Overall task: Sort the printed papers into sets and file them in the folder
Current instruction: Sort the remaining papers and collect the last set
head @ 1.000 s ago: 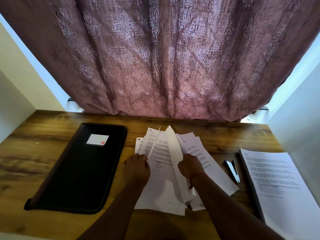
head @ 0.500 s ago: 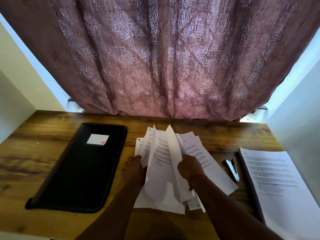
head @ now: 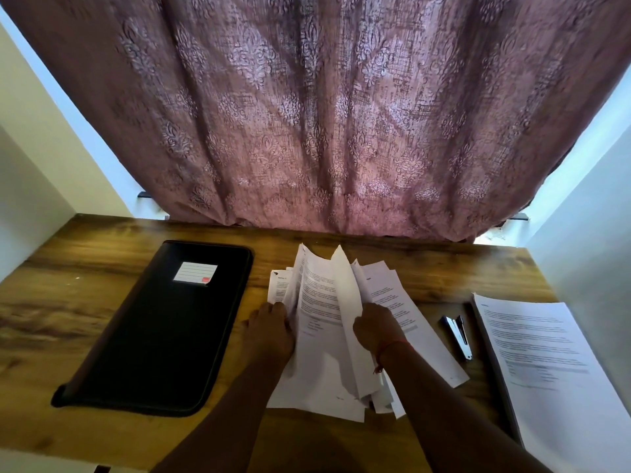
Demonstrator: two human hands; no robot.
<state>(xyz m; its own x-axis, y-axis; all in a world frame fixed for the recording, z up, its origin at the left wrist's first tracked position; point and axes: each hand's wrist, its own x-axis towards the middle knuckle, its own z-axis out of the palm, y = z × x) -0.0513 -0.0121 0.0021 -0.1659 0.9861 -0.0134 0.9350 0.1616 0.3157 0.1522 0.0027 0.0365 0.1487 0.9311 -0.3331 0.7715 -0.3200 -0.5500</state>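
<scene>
At the middle of the wooden desk [head: 426, 268] both hands are deep in the loose papers [head: 321, 302] — a fanned, untidy heap with several sheets lifted and curling upright. Left hand [head: 269, 331] grips the heap's left edge, fingers curled under the raised sheets; right hand [head: 377, 331] pinches a tall standing sheet, fingers closed around its edge. Sorting looks like it's only partway — these pages are mixed, not squared into sets. Over on the right lies a neat stack [head: 536, 356], possibly one set already made, though that's a guess. Stapler [head: 457, 336] sits between heap and stack, untouched. And the black folder [head: 164, 326] lies shut on the left, well apart from the heap — filing hasn't begun, by the look of it.
</scene>
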